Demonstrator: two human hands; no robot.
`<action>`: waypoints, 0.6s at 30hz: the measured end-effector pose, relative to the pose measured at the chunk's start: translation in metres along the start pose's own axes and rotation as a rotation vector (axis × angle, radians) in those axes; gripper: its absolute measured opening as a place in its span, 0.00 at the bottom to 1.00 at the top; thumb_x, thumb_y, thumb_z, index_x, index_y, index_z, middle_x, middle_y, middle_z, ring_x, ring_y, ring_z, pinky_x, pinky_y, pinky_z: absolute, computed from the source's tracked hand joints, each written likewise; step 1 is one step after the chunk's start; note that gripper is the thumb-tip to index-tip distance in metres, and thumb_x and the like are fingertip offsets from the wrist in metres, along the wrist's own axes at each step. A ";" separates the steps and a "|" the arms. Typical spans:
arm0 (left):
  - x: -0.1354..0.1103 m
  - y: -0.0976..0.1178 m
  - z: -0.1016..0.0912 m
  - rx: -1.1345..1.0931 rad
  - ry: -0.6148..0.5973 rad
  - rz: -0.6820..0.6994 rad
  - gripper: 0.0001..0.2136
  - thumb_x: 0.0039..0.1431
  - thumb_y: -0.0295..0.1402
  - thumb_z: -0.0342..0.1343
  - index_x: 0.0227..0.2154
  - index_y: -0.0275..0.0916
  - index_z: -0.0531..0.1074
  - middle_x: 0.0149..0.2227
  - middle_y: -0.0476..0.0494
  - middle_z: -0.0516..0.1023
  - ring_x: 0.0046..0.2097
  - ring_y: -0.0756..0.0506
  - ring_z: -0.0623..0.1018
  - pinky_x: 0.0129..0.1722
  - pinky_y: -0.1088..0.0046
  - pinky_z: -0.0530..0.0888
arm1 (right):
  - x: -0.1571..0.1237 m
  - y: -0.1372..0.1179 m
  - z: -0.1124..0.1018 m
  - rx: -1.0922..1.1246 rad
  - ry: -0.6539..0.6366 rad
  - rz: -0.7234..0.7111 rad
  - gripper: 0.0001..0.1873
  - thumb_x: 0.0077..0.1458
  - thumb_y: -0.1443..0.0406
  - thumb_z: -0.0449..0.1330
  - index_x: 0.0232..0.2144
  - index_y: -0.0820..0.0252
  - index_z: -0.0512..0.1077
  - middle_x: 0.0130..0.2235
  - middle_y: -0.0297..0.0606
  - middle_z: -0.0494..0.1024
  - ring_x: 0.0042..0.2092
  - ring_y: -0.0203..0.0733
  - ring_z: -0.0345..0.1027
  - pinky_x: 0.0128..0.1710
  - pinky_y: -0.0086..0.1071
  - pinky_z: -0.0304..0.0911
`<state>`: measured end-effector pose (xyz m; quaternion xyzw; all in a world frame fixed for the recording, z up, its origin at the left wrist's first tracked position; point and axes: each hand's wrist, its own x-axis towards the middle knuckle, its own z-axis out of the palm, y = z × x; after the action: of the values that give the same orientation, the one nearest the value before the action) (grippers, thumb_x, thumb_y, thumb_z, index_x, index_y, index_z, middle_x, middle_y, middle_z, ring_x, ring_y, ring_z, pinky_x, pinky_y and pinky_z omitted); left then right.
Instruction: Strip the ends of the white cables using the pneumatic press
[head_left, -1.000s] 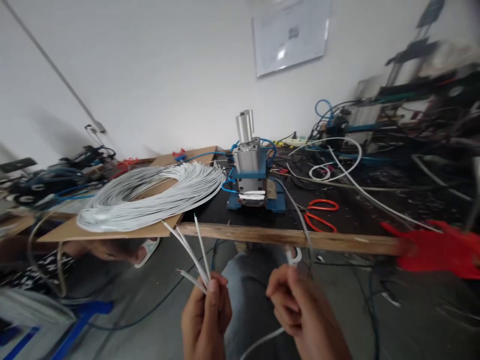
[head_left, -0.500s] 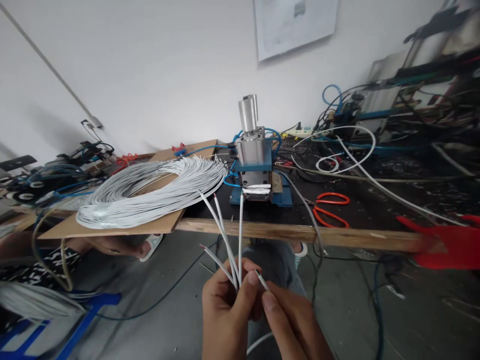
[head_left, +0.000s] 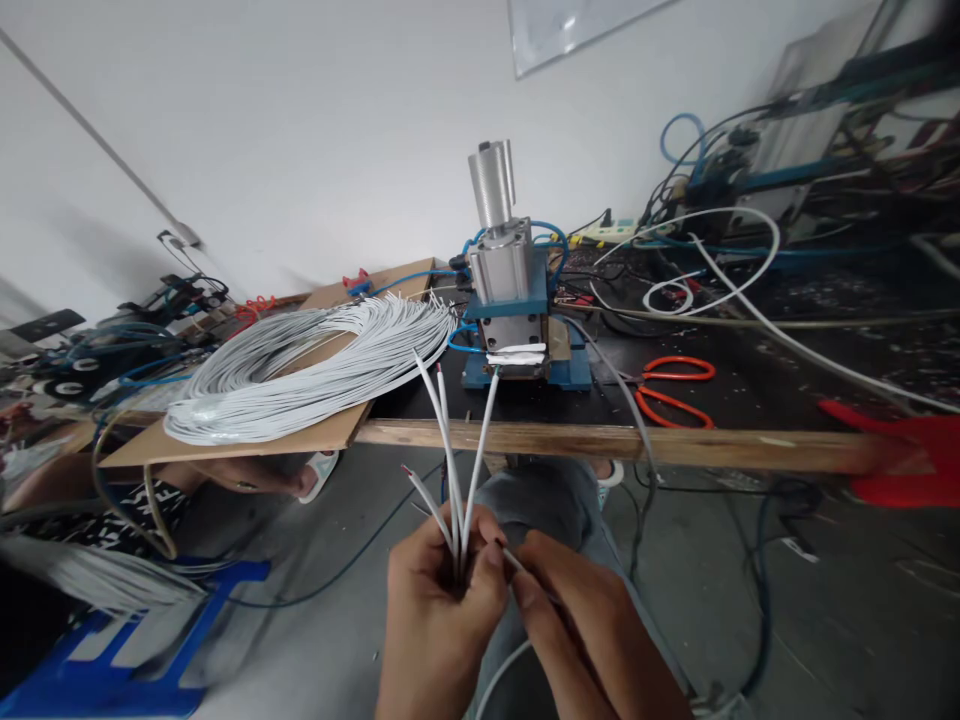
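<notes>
My left hand [head_left: 439, 610] is closed around a small bunch of white wires [head_left: 452, 450] that fan upward, their stripped tips pointing toward the bench. My right hand [head_left: 577, 625] touches the left one and pinches another white wire end [head_left: 511, 558] between thumb and forefinger. Both hands sit low in the middle, above my lap in grey trousers. Straight ahead on the bench stands a small blue and silver pneumatic machine [head_left: 510, 300]. A large coil of white cut wires [head_left: 300, 370] lies on a cardboard sheet [head_left: 330, 432] to its left.
The wooden bench edge [head_left: 600, 440] runs across in front of me. Orange scissors [head_left: 667, 385] lie right of the machine, a red object [head_left: 907, 455] at the far right edge. Tangled cables and hoses [head_left: 750, 260] fill the back right. Another person's leg and a blue stool [head_left: 142, 650] are lower left.
My right hand came over to the left one and took hold of a wire end. The wire bunch has tilted more upright, and the view has shifted closer to the bench.
</notes>
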<state>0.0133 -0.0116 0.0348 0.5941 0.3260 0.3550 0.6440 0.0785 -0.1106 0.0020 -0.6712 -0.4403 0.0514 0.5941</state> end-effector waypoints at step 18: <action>0.005 -0.026 -0.003 -0.088 -0.074 -0.047 0.11 0.49 0.38 0.74 0.24 0.37 0.80 0.22 0.49 0.75 0.24 0.53 0.69 0.26 0.82 0.70 | 0.000 0.019 0.024 0.159 0.242 -0.058 0.14 0.72 0.68 0.50 0.31 0.54 0.66 0.27 0.27 0.72 0.28 0.33 0.70 0.31 0.24 0.65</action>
<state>0.0155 -0.0065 0.0082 0.5700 0.2999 0.3313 0.6895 0.0743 -0.0913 -0.0208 -0.6103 -0.3790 -0.0125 0.6955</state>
